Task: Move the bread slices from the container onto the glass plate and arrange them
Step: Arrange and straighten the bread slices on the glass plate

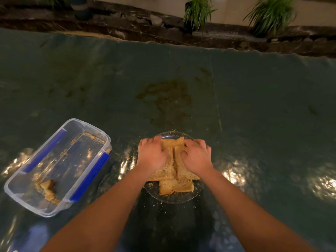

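Observation:
Several brown bread slices (pixel 175 186) lie overlapping on the round glass plate (pixel 174 200) near the table's front centre. My left hand (pixel 151 154) rests on the slices at the plate's left, fingers curled over their far edge. My right hand (pixel 196 156) presses on the slices at the right, fingers bent onto the bread. The clear plastic container (pixel 27 200) with blue clips stands to the left, holding one broken piece of bread (pixel 48 190) and crumbs. Both hands hide the middle of the stack.
The table is covered with a dark green glossy sheet (pixel 254 106) with a brown stain beyond the plate. Crumbs are scattered around the plate. Potted plants (pixel 197 13) and a dark stone ledge run along the far edge.

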A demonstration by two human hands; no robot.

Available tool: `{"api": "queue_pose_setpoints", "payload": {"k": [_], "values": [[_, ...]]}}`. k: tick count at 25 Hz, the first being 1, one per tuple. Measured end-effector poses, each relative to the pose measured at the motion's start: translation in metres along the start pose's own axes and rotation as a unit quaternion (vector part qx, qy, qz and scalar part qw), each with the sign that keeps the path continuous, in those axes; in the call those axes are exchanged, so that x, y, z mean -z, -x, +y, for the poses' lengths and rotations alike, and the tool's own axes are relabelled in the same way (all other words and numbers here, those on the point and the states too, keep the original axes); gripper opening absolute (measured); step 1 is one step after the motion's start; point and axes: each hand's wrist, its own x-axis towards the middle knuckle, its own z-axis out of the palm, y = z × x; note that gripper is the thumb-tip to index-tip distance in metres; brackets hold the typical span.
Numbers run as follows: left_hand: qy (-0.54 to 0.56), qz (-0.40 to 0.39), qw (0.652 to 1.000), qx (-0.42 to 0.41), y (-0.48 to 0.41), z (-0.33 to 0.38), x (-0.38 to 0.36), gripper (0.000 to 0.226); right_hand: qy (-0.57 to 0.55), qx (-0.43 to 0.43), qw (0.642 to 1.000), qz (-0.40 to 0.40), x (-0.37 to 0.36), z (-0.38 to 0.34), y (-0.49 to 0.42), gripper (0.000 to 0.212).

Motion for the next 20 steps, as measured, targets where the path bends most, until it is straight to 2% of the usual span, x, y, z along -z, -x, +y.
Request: {"api": "queue_pose_setpoints", "payload": {"k": [5, 11, 14, 17, 20], "values": [[0.036, -0.005, 0.999, 0.023, -0.005, -0.006, -0.003, 0.059, -0.022, -0.006, 1.0, 0.022, -0.007, 0.006, 0.003, 0.035], [0.036, -0.013, 0.999, 0.002, 0.002, -0.005, 0.002, 0.058, -0.031, -0.007, 0.999, 0.018, -0.002, 0.007, 0.006, 0.039], [0.058, 0.04, 0.997, -0.022, 0.02, -0.01, 0.012, 0.055, -0.082, -0.011, 0.994, 0.067, 0.008, 0.015, 0.021, 0.039], [0.06, 0.101, 0.993, -0.017, 0.055, -0.026, 0.014, 0.05, -0.129, -0.051, 0.98, 0.14, 0.012, 0.038, 0.055, 0.029], [0.079, 0.053, 0.995, 0.025, 0.079, -0.03, 0.004, 0.055, -0.135, -0.078, 0.982, 0.11, 0.003, 0.049, 0.077, 0.025]]}}
